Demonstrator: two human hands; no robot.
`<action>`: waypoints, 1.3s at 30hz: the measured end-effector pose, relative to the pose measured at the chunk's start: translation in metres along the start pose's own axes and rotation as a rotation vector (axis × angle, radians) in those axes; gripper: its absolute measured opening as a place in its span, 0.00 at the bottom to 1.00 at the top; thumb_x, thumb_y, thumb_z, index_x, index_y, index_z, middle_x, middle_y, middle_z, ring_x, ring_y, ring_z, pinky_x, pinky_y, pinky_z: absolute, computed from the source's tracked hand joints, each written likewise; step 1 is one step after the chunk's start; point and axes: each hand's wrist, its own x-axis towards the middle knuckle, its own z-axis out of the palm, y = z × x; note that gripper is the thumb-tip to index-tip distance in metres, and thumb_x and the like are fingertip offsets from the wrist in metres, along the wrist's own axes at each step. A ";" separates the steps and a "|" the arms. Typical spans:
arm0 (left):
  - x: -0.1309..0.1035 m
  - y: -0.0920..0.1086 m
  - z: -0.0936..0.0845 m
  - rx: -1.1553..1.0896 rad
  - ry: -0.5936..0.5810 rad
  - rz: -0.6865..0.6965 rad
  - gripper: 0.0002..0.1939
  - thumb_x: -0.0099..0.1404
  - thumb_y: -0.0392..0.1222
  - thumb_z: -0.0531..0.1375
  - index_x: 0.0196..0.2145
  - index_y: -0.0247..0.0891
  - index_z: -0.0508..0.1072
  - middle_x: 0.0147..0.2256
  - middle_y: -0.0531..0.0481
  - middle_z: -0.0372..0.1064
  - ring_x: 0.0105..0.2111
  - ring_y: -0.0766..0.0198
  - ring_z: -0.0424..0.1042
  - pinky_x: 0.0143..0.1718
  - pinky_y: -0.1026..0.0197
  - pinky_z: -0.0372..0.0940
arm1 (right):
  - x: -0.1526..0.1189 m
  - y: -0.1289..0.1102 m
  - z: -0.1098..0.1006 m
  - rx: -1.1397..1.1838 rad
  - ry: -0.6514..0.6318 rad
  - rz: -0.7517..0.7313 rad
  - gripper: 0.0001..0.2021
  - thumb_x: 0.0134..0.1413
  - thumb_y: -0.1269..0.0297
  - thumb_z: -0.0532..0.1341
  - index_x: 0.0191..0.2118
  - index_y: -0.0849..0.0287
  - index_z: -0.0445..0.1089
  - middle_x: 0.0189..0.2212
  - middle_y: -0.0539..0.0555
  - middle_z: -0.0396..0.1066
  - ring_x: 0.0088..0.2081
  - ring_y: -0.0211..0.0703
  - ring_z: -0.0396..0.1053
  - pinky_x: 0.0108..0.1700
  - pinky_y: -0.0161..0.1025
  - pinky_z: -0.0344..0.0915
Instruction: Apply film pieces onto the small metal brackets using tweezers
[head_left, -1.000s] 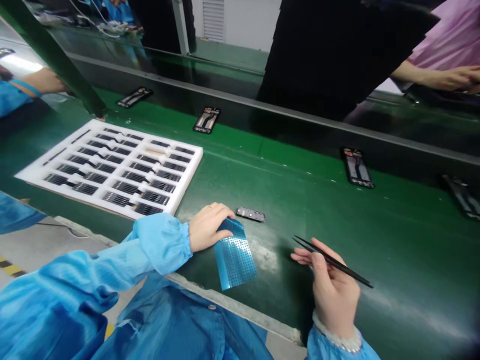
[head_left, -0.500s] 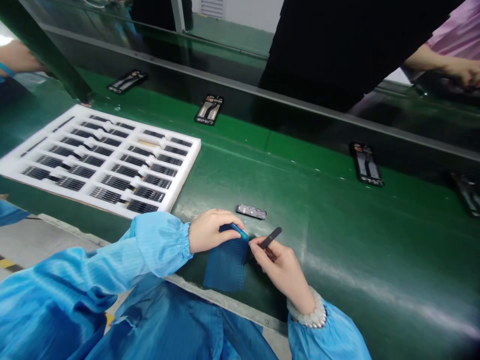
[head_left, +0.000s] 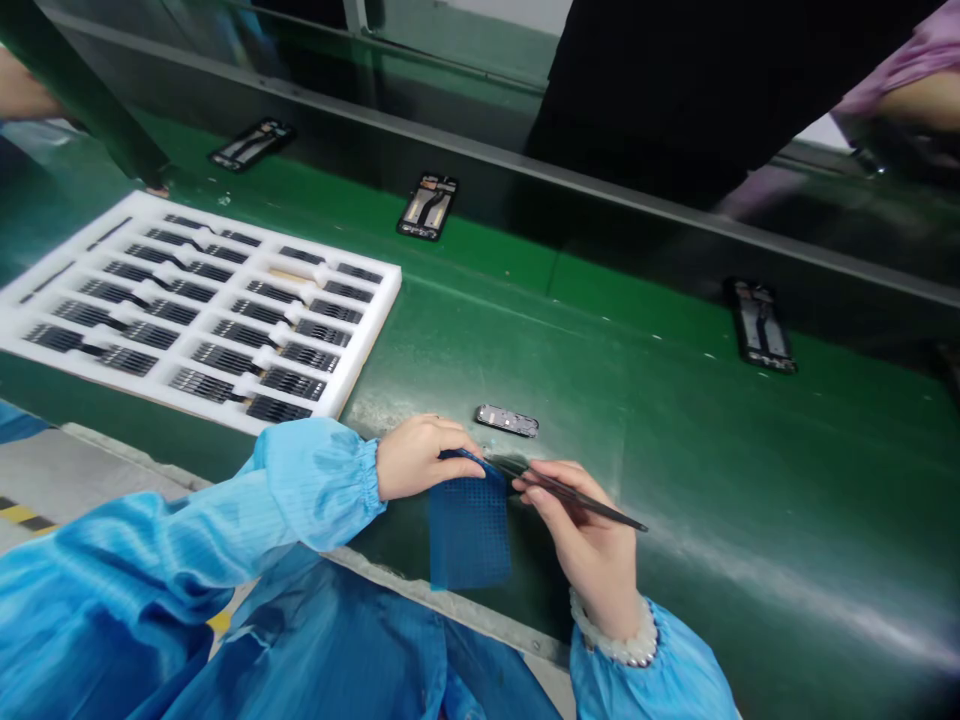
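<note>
My left hand (head_left: 429, 458) pinches the top edge of a blue gridded sheet (head_left: 470, 535), which hangs down over the green table near its front edge. In my right hand (head_left: 589, 530) is a dark, thin tool like tweezers (head_left: 592, 503), its rear end pointing right and its front end by the sheet's top corner. What lies between the tool's front end and the sheet is too small to tell. Just beyond my hands a small dark part with a grey face (head_left: 507, 420) lies flat on the table (head_left: 675, 450).
A white foam tray (head_left: 367, 345) with several rows of black strips lies at the left. Phone frames (head_left: 427, 206) (head_left: 761, 325) (head_left: 251, 144) sit along the bright green strip at the back. A person's arm (head_left: 926, 98) shows at the upper right.
The tool in my right hand has swung from pointing up and right to pointing down and right. The phone frames in the middle and at the right have shifted rightward in view.
</note>
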 end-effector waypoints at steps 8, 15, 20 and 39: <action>-0.001 0.000 0.000 0.039 -0.063 -0.023 0.06 0.62 0.45 0.61 0.32 0.41 0.76 0.29 0.55 0.74 0.31 0.68 0.73 0.39 0.67 0.61 | -0.004 0.004 0.002 -0.088 -0.040 0.004 0.08 0.55 0.64 0.61 0.41 0.55 0.73 0.36 0.54 0.76 0.36 0.45 0.76 0.40 0.43 0.74; -0.002 0.000 0.000 0.082 -0.061 0.036 0.10 0.63 0.47 0.59 0.31 0.39 0.75 0.29 0.54 0.74 0.30 0.69 0.72 0.37 0.66 0.59 | -0.003 0.002 0.002 -0.083 -0.059 0.022 0.07 0.55 0.64 0.61 0.40 0.57 0.73 0.36 0.55 0.76 0.35 0.45 0.76 0.38 0.41 0.75; -0.003 0.000 0.000 0.081 -0.040 0.082 0.12 0.64 0.47 0.58 0.30 0.37 0.75 0.29 0.54 0.74 0.30 0.69 0.72 0.37 0.66 0.57 | -0.002 0.000 0.003 -0.069 -0.072 0.024 0.06 0.55 0.66 0.61 0.39 0.55 0.73 0.35 0.53 0.76 0.34 0.44 0.76 0.38 0.38 0.75; 0.005 0.010 0.000 0.443 0.081 0.334 0.12 0.66 0.46 0.56 0.30 0.37 0.74 0.42 0.49 0.72 0.47 0.58 0.67 0.45 0.58 0.58 | 0.030 0.009 -0.015 0.065 0.288 0.186 0.12 0.47 0.58 0.66 0.35 0.61 0.72 0.23 0.53 0.77 0.26 0.43 0.76 0.30 0.38 0.75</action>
